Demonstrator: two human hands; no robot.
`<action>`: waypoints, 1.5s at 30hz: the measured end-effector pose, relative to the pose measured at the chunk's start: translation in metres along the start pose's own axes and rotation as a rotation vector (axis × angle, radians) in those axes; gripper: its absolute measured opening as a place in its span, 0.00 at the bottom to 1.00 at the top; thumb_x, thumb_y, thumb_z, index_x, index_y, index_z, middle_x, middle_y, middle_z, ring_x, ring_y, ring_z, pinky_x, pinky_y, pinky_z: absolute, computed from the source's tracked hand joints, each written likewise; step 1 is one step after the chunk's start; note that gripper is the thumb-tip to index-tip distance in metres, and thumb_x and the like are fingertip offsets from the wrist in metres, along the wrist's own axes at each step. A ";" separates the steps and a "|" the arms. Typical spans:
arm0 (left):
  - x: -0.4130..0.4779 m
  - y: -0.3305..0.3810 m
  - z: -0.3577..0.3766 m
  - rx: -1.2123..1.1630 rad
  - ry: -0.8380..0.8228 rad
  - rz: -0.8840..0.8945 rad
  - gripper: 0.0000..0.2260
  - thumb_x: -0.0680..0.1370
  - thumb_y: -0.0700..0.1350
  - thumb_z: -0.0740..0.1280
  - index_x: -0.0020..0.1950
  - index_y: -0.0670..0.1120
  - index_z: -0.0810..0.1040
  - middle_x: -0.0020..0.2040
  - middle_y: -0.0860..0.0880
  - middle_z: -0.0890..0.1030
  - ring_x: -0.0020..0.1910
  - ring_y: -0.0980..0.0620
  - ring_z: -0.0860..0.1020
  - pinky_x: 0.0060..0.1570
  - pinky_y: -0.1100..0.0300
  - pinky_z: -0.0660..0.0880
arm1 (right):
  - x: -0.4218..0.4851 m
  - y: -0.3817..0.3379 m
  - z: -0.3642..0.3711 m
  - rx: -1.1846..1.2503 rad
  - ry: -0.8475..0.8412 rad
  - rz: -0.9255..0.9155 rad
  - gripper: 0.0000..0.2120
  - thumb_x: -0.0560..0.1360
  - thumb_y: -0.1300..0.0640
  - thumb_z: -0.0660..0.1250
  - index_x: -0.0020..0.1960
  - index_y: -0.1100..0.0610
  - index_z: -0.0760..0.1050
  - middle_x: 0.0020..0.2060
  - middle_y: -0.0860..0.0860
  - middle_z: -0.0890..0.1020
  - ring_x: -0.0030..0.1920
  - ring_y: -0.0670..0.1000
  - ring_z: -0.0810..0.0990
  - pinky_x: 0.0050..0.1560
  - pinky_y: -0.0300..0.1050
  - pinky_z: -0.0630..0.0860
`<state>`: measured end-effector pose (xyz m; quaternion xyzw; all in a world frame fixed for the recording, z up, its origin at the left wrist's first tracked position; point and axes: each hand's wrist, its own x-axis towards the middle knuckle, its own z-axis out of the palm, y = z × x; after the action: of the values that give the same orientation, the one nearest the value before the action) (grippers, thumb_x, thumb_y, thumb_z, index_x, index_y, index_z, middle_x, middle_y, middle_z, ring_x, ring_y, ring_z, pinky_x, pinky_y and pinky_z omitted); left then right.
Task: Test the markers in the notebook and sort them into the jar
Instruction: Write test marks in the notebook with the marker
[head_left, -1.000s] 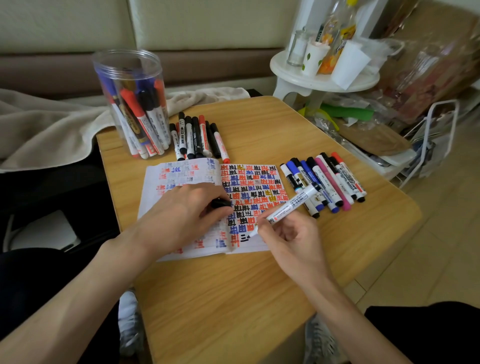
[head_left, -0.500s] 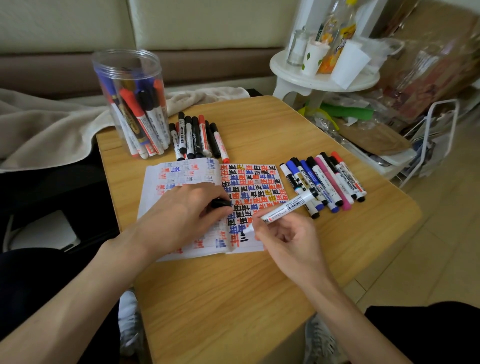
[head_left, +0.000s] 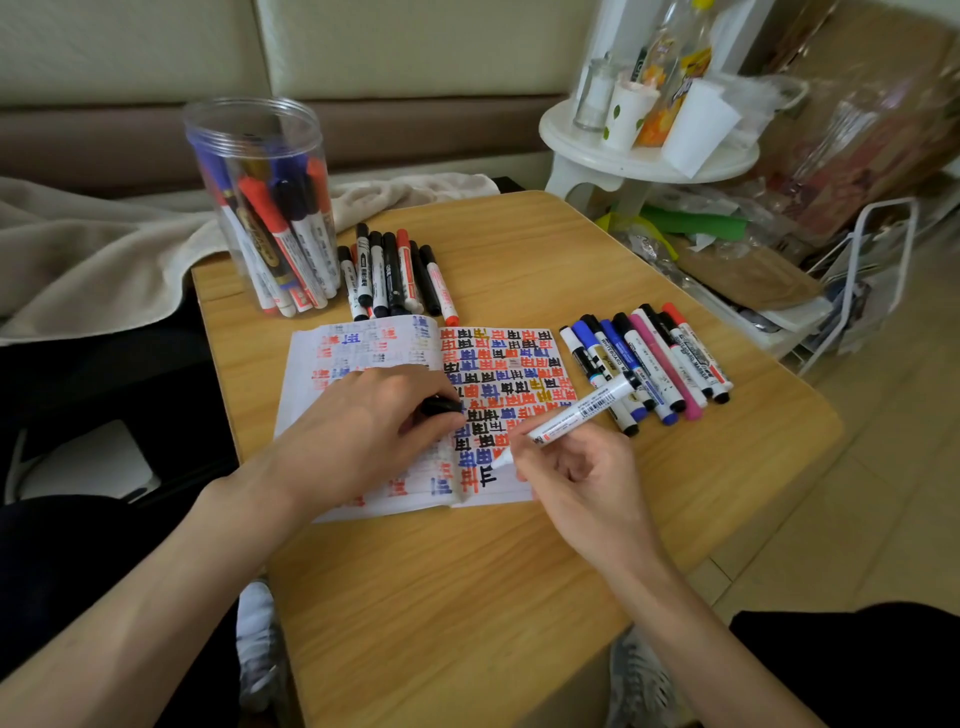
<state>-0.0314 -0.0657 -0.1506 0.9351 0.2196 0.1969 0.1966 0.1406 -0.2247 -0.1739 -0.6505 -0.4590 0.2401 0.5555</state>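
An open notebook (head_left: 374, 343) covered in red, blue and black marks lies in the middle of the wooden table (head_left: 467, 597). My right hand (head_left: 576, 473) grips a white marker (head_left: 576, 413) with its tip on the lower right page, beside fresh black strokes. My left hand (head_left: 363, 431) rests on the left page and pinches the black cap (head_left: 441, 405). A clear plastic jar (head_left: 260, 156) holding several markers stands at the back left. One row of markers (head_left: 395, 275) lies beside the jar, another row of markers (head_left: 654, 358) lies right of the notebook.
A beige blanket (head_left: 93, 244) drapes over the sofa at the left. A white round stand (head_left: 644, 156) with cups and bottles rises behind the table's right corner. Clutter and a white wire rack (head_left: 878, 280) fill the floor at the right.
My right hand has drawn the marker tip down and left across the lower right page, adding black strokes. The left hand with the cap has stayed put.
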 end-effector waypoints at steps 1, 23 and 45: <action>0.000 0.000 0.000 0.002 0.001 -0.002 0.13 0.80 0.59 0.63 0.56 0.54 0.81 0.50 0.60 0.83 0.45 0.58 0.80 0.43 0.58 0.77 | 0.000 0.000 0.000 -0.010 0.008 -0.006 0.04 0.78 0.60 0.74 0.48 0.51 0.84 0.36 0.53 0.84 0.37 0.60 0.81 0.35 0.52 0.78; 0.001 0.001 -0.001 -0.011 -0.021 -0.004 0.14 0.79 0.60 0.61 0.56 0.54 0.81 0.50 0.60 0.83 0.44 0.60 0.78 0.43 0.60 0.77 | 0.000 -0.002 0.001 -0.045 0.004 0.019 0.05 0.78 0.61 0.73 0.48 0.51 0.83 0.37 0.53 0.83 0.38 0.57 0.79 0.36 0.43 0.76; 0.004 0.009 -0.001 -0.146 0.066 -0.018 0.16 0.70 0.66 0.68 0.53 0.61 0.83 0.40 0.74 0.77 0.41 0.61 0.81 0.41 0.70 0.75 | 0.010 -0.024 -0.012 0.226 0.124 0.168 0.05 0.78 0.62 0.73 0.53 0.61 0.81 0.39 0.55 0.87 0.35 0.50 0.84 0.35 0.40 0.77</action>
<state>-0.0254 -0.0713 -0.1446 0.9093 0.2192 0.2414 0.2585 0.1470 -0.2228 -0.1465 -0.6335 -0.3377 0.2954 0.6304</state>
